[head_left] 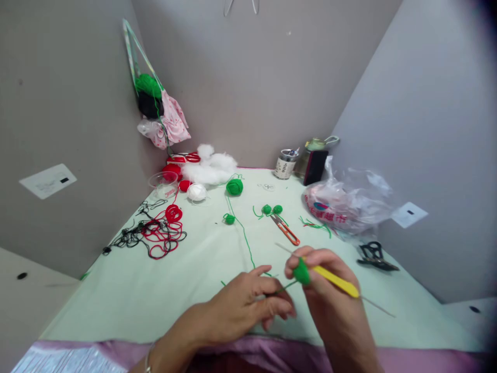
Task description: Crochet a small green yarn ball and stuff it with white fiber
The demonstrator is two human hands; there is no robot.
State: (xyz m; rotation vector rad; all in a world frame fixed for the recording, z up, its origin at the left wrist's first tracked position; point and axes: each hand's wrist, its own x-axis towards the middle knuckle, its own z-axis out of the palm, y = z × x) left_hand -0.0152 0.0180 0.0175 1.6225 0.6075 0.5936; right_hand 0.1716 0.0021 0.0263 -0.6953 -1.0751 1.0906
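Head view: right fingers [328,261] pinch green piece [302,272], its underside hidden; left fingers [272,303] curled, blurred, grip unclear.

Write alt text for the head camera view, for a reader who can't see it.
Right hand holds a small green yarn piece and a yellow-handled hook, while the left hand guides its strand. Around them on a pale green cloth lie yarn balls, white stuffing, orange snips and a tangle of red and black yarn.
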